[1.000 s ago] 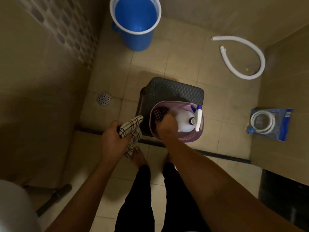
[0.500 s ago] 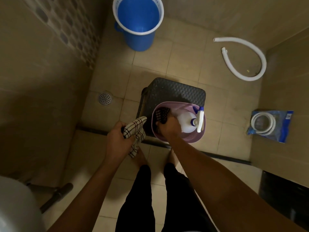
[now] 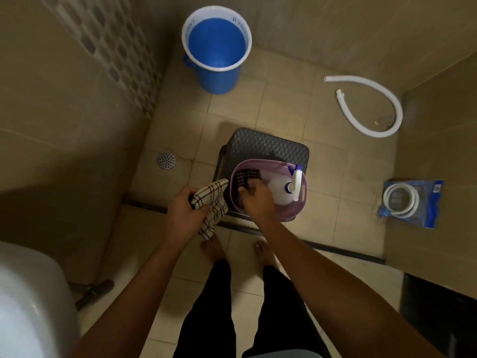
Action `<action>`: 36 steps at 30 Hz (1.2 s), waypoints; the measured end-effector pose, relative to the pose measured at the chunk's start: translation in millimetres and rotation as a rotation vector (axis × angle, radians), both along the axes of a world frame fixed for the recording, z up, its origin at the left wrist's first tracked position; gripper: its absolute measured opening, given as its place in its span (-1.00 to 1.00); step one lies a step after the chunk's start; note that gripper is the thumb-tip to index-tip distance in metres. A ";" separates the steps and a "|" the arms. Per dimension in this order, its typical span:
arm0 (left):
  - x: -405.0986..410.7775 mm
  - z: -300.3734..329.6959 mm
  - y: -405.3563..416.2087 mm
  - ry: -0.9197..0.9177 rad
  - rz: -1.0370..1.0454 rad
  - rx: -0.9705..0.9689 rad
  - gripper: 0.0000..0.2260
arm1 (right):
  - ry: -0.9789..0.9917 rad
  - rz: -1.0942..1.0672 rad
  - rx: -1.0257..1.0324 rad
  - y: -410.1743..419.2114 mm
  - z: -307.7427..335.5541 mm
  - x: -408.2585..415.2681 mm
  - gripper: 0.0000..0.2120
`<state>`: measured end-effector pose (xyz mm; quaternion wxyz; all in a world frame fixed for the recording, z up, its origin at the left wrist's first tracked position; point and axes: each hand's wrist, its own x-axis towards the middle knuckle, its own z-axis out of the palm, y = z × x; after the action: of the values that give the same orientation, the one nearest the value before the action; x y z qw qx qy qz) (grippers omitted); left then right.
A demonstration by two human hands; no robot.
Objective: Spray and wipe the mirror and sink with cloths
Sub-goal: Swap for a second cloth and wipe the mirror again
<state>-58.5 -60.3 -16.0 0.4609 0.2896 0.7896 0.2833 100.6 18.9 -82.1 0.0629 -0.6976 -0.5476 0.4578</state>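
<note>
My left hand (image 3: 184,211) grips a white cloth with dark checks (image 3: 212,202), which hangs down beside a lilac plastic basket (image 3: 300,206). The basket sits on a dark textured stool (image 3: 265,147). My right hand (image 3: 255,200) reaches into the basket, fingers on a darker checked cloth (image 3: 247,177) at its left side. A white spray bottle with a blue-and-white trigger (image 3: 295,183) lies in the basket to the right of my hand. The white sink (image 3: 28,301) shows at the lower left edge.
A blue bucket of water (image 3: 216,51) stands on the tiled floor at the back. A white corrugated hose (image 3: 374,109) lies to the right, and a packaged coiled hose (image 3: 410,202) sits near the right wall. A floor drain (image 3: 166,160) is left of the stool.
My right hand has shifted slightly inside the basket onto the dark checked cloth. My left hand still holds the white checked cloth in about the same place.
</note>
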 end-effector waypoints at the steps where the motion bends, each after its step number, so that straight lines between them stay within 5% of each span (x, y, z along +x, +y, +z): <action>1: 2.3 6.7 1.4 -0.054 0.017 0.008 -0.78 | 0.094 0.015 -0.042 1.7 13.5 -1.8 -0.72; 4: 7.4 34.1 4.0 -0.278 0.146 0.029 -0.75 | 0.433 -0.071 -0.222 6.5 63.0 -2.5 -0.82; 9: 6.4 84.0 2.0 -0.558 0.321 0.128 -0.69 | 0.822 0.040 -0.438 14.3 129.6 11.2 -0.68; 11: 5.7 103.5 -0.4 -0.588 0.337 0.182 -0.64 | 0.832 0.193 -0.387 16.4 151.6 9.1 -0.80; 14: 9.3 128.3 -7.6 -0.611 0.378 0.256 -0.65 | 0.806 0.339 -0.358 20.5 174.5 3.6 -0.71; 19: 11.7 162.4 -38.8 -0.846 0.670 0.480 -0.55 | 0.814 0.430 -0.337 17.6 210.9 -10.4 -0.78; 25: 20.1 202.4 -91.3 -0.599 0.629 0.711 -0.61 | 0.855 0.655 -0.358 -5.7 258.4 -31.9 -0.71; 36: 12.5 267.0 -216.4 -0.131 0.875 0.727 -0.77 | 0.886 1.072 -0.369 -99.1 316.7 -88.5 -0.67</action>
<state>-46.0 -276.7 251.0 0.2193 0.0575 0.6574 0.7186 12.1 -80.2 234.5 -0.0732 -0.0808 -0.6513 0.7509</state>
